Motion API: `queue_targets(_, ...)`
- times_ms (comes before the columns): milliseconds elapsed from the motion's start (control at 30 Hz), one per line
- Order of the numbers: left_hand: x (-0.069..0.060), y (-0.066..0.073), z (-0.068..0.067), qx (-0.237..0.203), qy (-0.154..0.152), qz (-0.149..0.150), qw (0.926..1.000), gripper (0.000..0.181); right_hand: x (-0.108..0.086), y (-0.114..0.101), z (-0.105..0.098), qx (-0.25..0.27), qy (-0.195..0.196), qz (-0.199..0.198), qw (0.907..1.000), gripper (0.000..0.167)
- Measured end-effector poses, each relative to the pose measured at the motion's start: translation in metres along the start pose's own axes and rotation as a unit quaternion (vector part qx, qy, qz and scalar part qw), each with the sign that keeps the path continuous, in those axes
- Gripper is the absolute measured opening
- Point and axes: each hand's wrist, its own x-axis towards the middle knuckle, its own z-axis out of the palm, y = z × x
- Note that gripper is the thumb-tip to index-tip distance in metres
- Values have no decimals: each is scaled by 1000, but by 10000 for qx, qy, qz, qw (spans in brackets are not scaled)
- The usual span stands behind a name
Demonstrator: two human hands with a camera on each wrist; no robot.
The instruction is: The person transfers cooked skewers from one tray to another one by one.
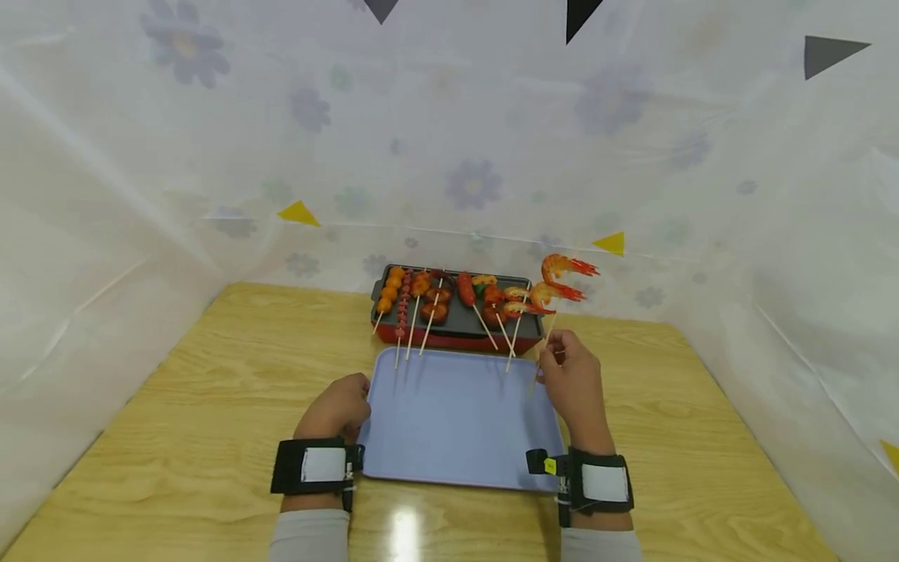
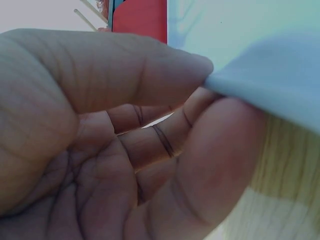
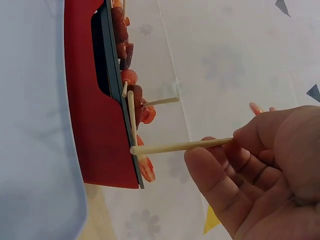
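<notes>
So we've got the shrimp skewer [image 1: 546, 294] up by the grill's [image 1: 455, 321] right end, its bare stick slanting down over the far right corner of the blue tray [image 1: 449, 421]. We'd keep the pinch firm but light so it doesn't roll, and steer the shrimp clear of the neighbouring skewers [image 1: 435, 296]. Our right hand [image 1: 572, 378] pinches the stick between thumb and fingertips, while our left hand [image 1: 337, 406] grips the tray's left edge, thumb on top, fingers curled beneath, which should steady it.
</notes>
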Motion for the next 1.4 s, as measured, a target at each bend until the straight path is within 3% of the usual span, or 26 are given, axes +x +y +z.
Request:
queue_targets(333, 1, -1, 1, 3, 34, 75, 10000, 39, -6, -3, -5, -124, -186, 97, 9997, 34)
queue_targets(667, -1, 2, 1, 12, 1, 69, 10000, 39, -10, -4, -15, -496, -566, 56, 9971, 34)
queue_targets(1400, -1, 2, -2, 61, -51, 40, 10000, 37, -31, 10, -13, -942, -1845, 641, 9762, 35)
